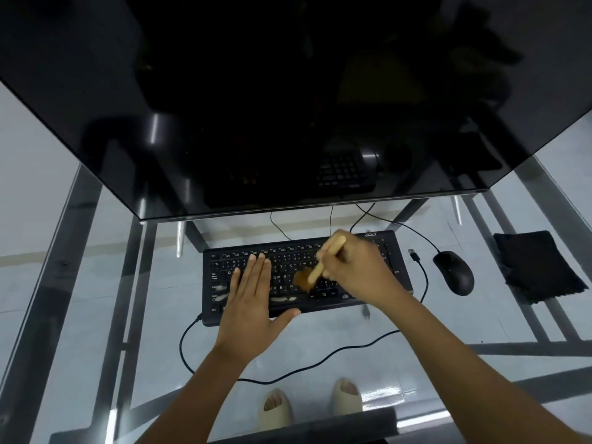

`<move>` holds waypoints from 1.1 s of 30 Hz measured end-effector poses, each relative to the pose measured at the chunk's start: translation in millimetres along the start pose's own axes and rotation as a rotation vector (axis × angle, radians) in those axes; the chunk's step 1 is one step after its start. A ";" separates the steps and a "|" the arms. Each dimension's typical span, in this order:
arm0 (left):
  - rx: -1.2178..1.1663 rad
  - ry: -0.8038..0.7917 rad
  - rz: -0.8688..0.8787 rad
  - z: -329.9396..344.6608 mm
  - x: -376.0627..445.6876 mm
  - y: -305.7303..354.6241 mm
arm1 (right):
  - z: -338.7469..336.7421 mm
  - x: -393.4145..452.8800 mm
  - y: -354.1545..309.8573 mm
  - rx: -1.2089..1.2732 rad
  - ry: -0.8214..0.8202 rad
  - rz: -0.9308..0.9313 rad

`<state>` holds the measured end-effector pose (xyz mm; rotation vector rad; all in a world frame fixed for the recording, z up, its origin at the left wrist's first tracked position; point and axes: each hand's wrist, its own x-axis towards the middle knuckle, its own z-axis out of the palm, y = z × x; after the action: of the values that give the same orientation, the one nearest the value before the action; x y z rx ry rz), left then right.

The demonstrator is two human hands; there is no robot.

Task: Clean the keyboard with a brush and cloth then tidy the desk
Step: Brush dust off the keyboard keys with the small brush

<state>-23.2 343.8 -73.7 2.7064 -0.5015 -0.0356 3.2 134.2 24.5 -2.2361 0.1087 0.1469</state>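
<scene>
A black keyboard (397, 267) lies on the glass desk (96, 331) in front of me. My left hand (253, 302) rests flat on its left half, fingers together and thumb out. My right hand (358, 270) grips a brush (323, 261) with a pale wooden handle; its brown bristles touch the keys near the middle of the keyboard. Whitish smudges show on the space bar and on the lower left keys. A folded black cloth (535, 267) lies at the right of the desk, apart from both hands.
A large dark monitor (288, 91) looms over the back of the desk. A black mouse (455, 272) sits between keyboard and cloth. A loose USB plug (414, 254) and a black cable (288, 370) trail across the glass. Feet in sandals show below the glass.
</scene>
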 end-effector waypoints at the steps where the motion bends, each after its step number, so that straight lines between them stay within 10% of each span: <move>1: 0.007 -0.003 -0.002 0.2 -0.2 -0.2 | 1.0 -3.7 1.1 -0.054 -0.016 -0.001; 4: 0.024 -0.001 -0.005 -0.4 -0.2 2.2 | -4.5 -10.8 5.9 -0.045 0.263 -0.068; 9: 0.032 0.022 -0.023 -2.3 0.9 0.5 | -5.3 -21.7 10.5 -0.043 -0.079 0.027; 13: 0.054 0.000 -0.006 -3.6 6.3 5.2 | -23.4 -8.2 19.1 0.028 0.298 0.071; 16: 0.058 -0.022 0.020 -1.8 14.5 13.3 | -24.7 -0.6 14.0 0.035 0.021 0.067; 20: 0.054 -0.048 0.022 0.8 24.0 27.2 | -32.6 16.5 11.1 0.018 0.285 0.001; 24: 0.050 -0.072 0.024 5.0 30.1 32.5 | -27.6 17.7 12.8 0.044 0.034 0.071; 28: 0.019 -0.084 0.045 5.0 36.9 35.9 | -36.1 20.3 21.1 0.166 0.366 0.068; 33: 0.021 -0.112 0.062 8.7 46.4 44.4 | -36.7 18.9 23.6 0.037 0.181 0.116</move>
<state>4.3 286.2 -62.9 2.7184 -0.6223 -0.1668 21.3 90.3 26.1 -2.2027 0.3372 0.0046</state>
